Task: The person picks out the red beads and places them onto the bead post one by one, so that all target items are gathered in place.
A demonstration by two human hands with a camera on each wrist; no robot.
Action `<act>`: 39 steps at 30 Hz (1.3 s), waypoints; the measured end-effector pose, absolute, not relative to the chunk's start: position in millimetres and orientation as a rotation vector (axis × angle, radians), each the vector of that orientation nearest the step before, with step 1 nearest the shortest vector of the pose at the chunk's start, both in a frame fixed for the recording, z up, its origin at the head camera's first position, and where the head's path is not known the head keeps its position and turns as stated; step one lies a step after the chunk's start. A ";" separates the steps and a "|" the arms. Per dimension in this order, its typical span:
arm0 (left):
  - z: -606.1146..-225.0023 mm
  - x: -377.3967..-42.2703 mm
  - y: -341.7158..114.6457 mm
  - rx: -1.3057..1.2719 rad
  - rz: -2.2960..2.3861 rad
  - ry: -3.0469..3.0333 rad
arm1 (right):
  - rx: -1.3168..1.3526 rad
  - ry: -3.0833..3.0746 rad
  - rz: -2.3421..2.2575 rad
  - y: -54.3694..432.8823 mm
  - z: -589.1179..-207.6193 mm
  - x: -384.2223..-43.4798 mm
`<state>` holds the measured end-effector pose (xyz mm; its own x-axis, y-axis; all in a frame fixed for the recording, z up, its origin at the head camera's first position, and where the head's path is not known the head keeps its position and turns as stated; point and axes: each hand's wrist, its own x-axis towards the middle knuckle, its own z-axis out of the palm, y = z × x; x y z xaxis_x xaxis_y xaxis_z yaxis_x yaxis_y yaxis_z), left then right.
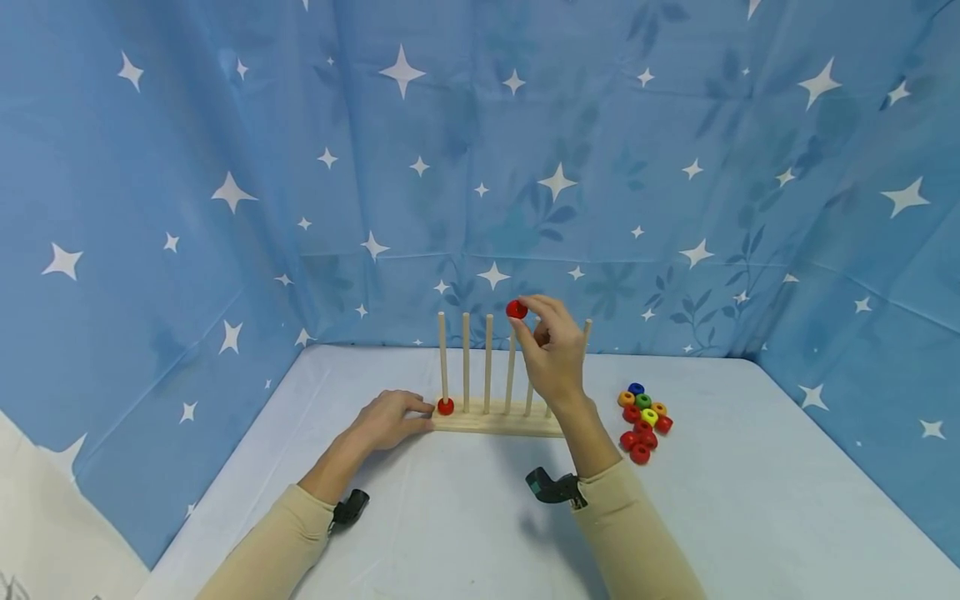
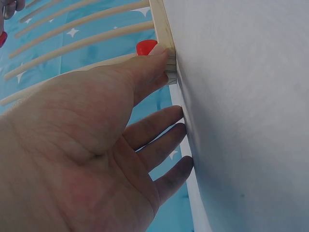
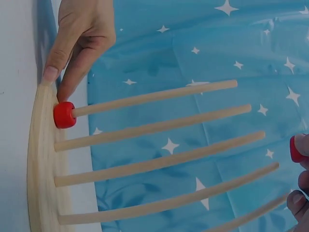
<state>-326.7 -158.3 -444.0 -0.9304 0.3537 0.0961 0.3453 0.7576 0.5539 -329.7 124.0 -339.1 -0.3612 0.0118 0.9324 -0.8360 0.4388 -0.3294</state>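
Note:
A wooden peg stand (image 1: 495, 423) with a row of upright pegs stands on the table. A red bead (image 1: 446, 407) sits at the bottom of its leftmost peg. At the stand's left end, my left hand (image 1: 388, 421) pinches the base between thumb and forefinger; its other fingers (image 2: 159, 128) are spread, tips near the cloth. Up near the peg tops, my right hand (image 1: 557, 354) holds another red bead (image 1: 515, 310) between thumb and forefinger. That bead (image 3: 295, 149) shows at the edge of the right wrist view, apart from the pegs. My right hand hides parts of the right-hand pegs.
Right of the stand lies a loose cluster of red, orange, green, blue and yellow beads (image 1: 649, 416). White cloth covers the table (image 1: 435, 517). A blue curtain (image 1: 480, 167) with white stars hangs behind and along the sides.

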 end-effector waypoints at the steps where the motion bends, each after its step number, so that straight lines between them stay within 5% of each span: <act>1: -443.9 -326.9 -158.1 0.582 0.916 2.933 | 0.719 -1.702 1.071 122.2 -338.7 -329.5; 18: -443.0 -327.5 -158.0 0.577 0.898 2.941 | 0.767 -1.734 1.172 85.9 -310.0 -298.0; 39: -444.0 -326.0 -157.6 0.600 0.904 2.960 | 0.807 -1.856 1.455 72.5 -304.8 -300.6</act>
